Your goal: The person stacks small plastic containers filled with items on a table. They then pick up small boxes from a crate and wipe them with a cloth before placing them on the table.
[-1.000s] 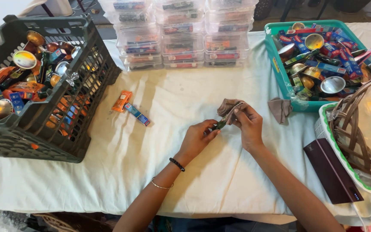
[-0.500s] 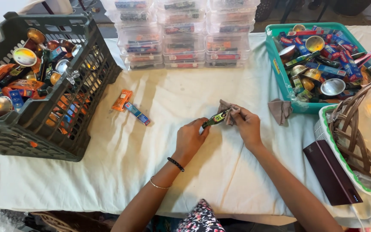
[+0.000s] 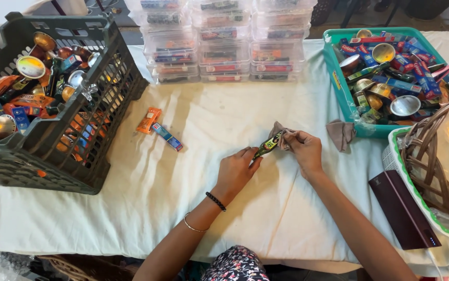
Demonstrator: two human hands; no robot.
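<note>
Left hand pinches the low end of a small green tube above the worktop; right hand rubs its top with a grey cloth. Fingertip grip looks thin, so a hard wipe could likely pop the tube loose.

The left hand pinches the lower end of a small dark green tube. The right hand holds a brownish cloth against its upper end, apparently wrapped around it. Both rest on the white tablecloth, between a dark crate and a teal bin.
</note>
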